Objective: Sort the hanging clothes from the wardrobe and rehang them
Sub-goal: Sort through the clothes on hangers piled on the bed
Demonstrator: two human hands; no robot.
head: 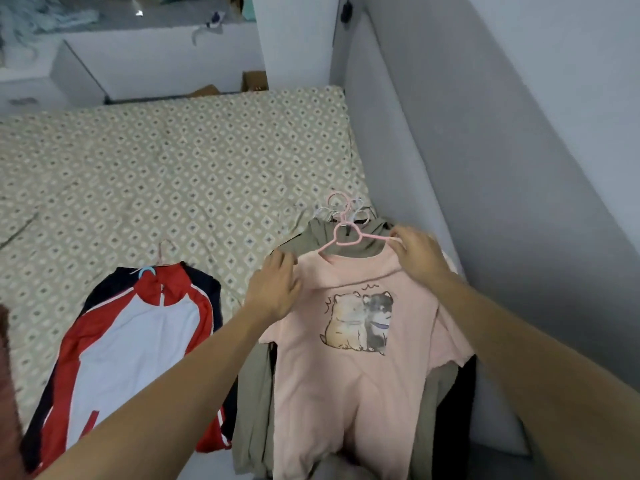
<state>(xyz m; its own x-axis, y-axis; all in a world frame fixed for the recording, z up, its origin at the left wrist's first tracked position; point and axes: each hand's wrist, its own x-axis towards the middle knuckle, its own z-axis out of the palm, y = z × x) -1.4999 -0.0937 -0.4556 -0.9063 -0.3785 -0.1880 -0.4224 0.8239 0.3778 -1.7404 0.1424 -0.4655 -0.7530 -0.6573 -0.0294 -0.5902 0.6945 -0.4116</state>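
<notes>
- Left hand (pixel 273 292) grips the shoulder of a pink cotton T-shirt (pixel 349 368) printed with two cartoon animals; no readable writing.
- Right hand (pixel 417 252) pinches its pink plastic hanger (pixel 346 237).

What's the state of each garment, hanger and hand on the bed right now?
pink t-shirt: on top of the right pile, half off its hanger
pink hanger: partly out of the neckline
olive garment: under the pink t-shirt
red, white and navy jacket: flat on the bed, on a hanger
left hand: grips the shirt's shoulder
right hand: pinches the hanger's arm
</notes>
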